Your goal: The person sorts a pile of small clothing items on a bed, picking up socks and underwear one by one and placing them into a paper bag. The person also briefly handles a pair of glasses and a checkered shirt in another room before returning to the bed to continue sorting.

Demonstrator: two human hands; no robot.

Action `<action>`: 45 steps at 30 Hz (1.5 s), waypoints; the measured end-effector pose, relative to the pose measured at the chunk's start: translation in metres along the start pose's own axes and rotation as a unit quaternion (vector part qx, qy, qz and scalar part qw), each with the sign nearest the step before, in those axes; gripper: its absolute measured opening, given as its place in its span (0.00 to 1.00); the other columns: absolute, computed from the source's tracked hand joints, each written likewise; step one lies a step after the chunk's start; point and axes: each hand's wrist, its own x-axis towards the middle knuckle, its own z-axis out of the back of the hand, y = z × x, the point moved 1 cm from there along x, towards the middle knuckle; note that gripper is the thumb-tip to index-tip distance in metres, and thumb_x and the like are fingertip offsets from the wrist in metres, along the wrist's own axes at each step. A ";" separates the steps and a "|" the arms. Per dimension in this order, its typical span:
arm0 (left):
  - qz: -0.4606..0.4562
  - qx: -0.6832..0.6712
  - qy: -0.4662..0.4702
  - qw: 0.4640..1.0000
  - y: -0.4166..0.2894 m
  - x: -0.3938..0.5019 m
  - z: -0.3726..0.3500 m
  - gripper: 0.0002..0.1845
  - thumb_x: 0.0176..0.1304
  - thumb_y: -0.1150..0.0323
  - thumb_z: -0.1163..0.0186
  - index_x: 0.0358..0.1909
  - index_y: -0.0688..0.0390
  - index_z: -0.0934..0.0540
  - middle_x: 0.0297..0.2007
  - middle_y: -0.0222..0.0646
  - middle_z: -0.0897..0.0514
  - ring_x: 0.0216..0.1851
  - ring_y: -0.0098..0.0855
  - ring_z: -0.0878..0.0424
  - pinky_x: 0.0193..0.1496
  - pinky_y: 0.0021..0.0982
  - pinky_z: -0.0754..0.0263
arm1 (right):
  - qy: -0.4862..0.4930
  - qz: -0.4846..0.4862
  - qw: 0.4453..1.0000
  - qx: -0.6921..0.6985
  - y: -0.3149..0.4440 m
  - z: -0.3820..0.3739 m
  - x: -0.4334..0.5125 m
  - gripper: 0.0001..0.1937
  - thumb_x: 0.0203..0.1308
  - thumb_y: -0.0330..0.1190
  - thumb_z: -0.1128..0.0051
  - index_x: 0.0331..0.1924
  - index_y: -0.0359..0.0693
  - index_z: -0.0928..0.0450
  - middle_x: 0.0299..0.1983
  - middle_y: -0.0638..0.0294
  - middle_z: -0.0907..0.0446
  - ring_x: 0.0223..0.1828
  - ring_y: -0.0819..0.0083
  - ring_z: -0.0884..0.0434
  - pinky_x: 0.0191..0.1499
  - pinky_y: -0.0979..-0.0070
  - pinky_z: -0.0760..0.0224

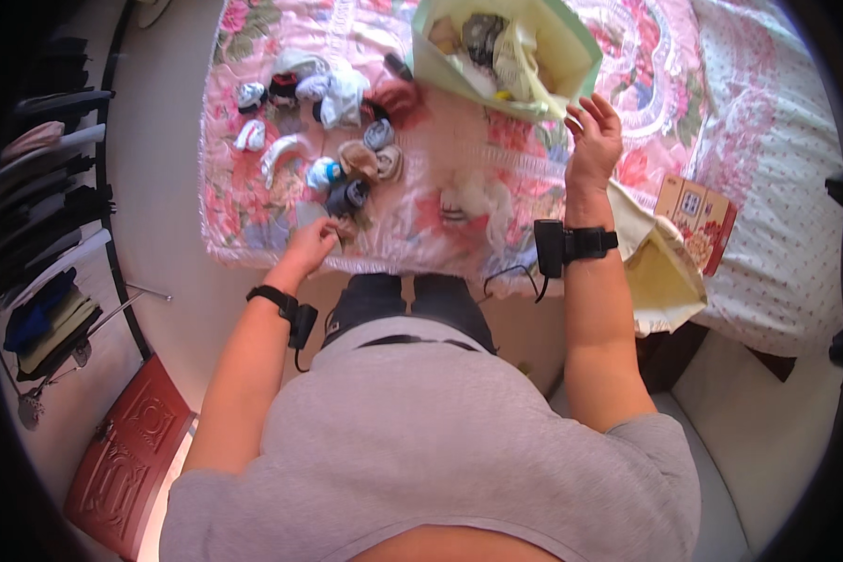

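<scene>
Close to the front edge of the bed, my left hand (314,246) has its fingers curled at a pale grey cloth item (312,213); whether they grip it is unclear. Beyond it lie rolled socks, among them a dark pair (347,197), a white and blue one (322,173) and a beige one (357,159). My right hand (595,144) is raised beside the near right corner of a pale green paper bag (428,69), fingers apart and nothing seen in them. Inside the bag is a dark patterned bundle (483,38) among pale cloth. A sheer whitish sock-like item (474,197) rests between my hands.
A floral quilt (527,133) covers the bed. To the right are a cream bag (664,274) lying over the edge and a printed box (695,219). Clothes hang on a rack (56,190) at left, near a red-brown door (133,449). Cables hang from my wrist straps.
</scene>
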 end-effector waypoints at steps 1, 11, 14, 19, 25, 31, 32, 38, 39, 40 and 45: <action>0.007 0.000 0.002 1.000 0.001 0.001 0.000 0.15 0.56 0.65 0.43 0.46 0.56 0.23 0.34 0.41 0.17 0.38 0.38 0.19 0.43 0.34 0.25 | -0.022 -0.018 1.000 0.008 -0.004 0.015 -0.014 0.14 0.59 0.23 0.50 0.50 0.34 0.29 0.38 0.57 0.22 0.39 0.74 0.21 0.40 0.79 0.28; 0.076 -0.112 0.056 0.989 -0.043 0.016 0.013 0.16 0.59 0.69 0.44 0.48 0.64 0.25 0.30 0.34 0.20 0.31 0.25 0.21 0.38 0.28 0.26 | 0.256 -0.162 0.693 -0.654 -0.131 0.046 -0.171 0.51 0.32 0.52 0.28 0.66 0.48 0.43 0.68 0.46 0.50 0.60 0.42 0.35 0.59 0.55 0.38; 0.071 -0.140 0.066 0.985 -0.059 0.025 0.014 0.14 0.59 0.71 0.44 0.47 0.64 0.25 0.30 0.32 0.20 0.31 0.23 0.22 0.34 0.26 0.27 | 0.208 -0.209 0.761 -0.579 -0.131 0.046 -0.144 0.38 0.40 0.45 0.33 0.60 0.44 0.33 0.54 0.43 0.30 0.53 0.47 0.26 0.52 0.57 0.32; 0.047 -0.150 0.078 0.985 -0.079 0.046 0.008 0.16 0.58 0.70 0.43 0.48 0.63 0.25 0.32 0.33 0.20 0.30 0.23 0.23 0.34 0.26 0.27 | 0.222 -0.138 0.860 -0.438 -0.071 0.052 -0.109 0.27 0.45 0.38 0.39 0.51 0.36 0.27 0.38 0.41 0.21 0.43 0.47 0.20 0.46 0.61 0.29; -0.075 -0.154 0.100 0.980 -0.104 0.075 -0.014 0.17 0.60 0.70 0.43 0.52 0.60 0.26 0.37 0.33 0.20 0.33 0.21 0.23 0.32 0.25 0.28 | 0.147 -0.222 0.958 -0.102 0.046 0.019 -0.082 0.14 0.50 0.31 0.42 0.41 0.35 0.24 0.33 0.63 0.20 0.29 0.79 0.24 0.33 0.82 0.32; 0.017 -0.198 0.050 0.979 -0.083 0.133 0.003 0.19 0.58 0.68 0.43 0.52 0.60 0.27 0.37 0.31 0.20 0.30 0.23 0.22 0.28 0.26 0.29 | 0.142 -0.160 0.976 0.044 0.074 -0.033 0.005 0.18 0.56 0.35 0.46 0.48 0.32 0.26 0.41 0.59 0.21 0.37 0.73 0.21 0.42 0.76 0.28; 0.030 -0.195 0.011 0.980 -0.077 0.143 0.007 0.19 0.55 0.68 0.42 0.50 0.62 0.25 0.37 0.35 0.18 0.34 0.27 0.20 0.34 0.28 0.27 | 0.101 -0.217 0.971 0.006 0.068 -0.038 0.016 0.18 0.58 0.36 0.46 0.49 0.33 0.27 0.40 0.58 0.21 0.38 0.70 0.20 0.41 0.74 0.27; 0.022 -0.022 -0.079 0.996 -0.068 0.171 0.015 0.22 0.53 0.64 0.38 0.50 0.61 0.25 0.42 0.43 0.18 0.42 0.34 0.19 0.43 0.32 0.25 | 0.121 -0.257 0.958 0.033 0.019 -0.065 -0.006 0.18 0.62 0.30 0.49 0.55 0.36 0.34 0.40 0.56 0.22 0.32 0.68 0.18 0.33 0.75 0.24; 0.017 -0.010 -0.076 0.997 -0.072 0.173 0.014 0.22 0.54 0.64 0.38 0.50 0.61 0.25 0.43 0.43 0.19 0.44 0.33 0.19 0.43 0.32 0.25 | 0.146 -0.234 0.961 0.015 0.010 -0.070 -0.019 0.16 0.62 0.30 0.48 0.52 0.36 0.30 0.38 0.57 0.21 0.31 0.71 0.18 0.33 0.77 0.25; 0.030 -0.016 -0.071 0.997 -0.076 0.175 0.011 0.23 0.53 0.62 0.37 0.50 0.61 0.25 0.43 0.44 0.19 0.44 0.35 0.19 0.44 0.33 0.25 | 0.146 -0.274 0.950 -0.022 0.002 -0.073 -0.033 0.14 0.61 0.30 0.48 0.50 0.35 0.29 0.37 0.58 0.21 0.30 0.73 0.19 0.33 0.78 0.26; 0.133 -0.006 -0.005 0.991 -0.086 0.192 -0.003 0.26 0.49 0.58 0.33 0.48 0.62 0.25 0.43 0.46 0.18 0.44 0.39 0.19 0.47 0.35 0.26 | 0.230 -0.436 0.862 -0.118 -0.058 -0.098 -0.096 0.17 0.58 0.32 0.45 0.50 0.35 0.28 0.37 0.60 0.21 0.32 0.77 0.22 0.35 0.80 0.28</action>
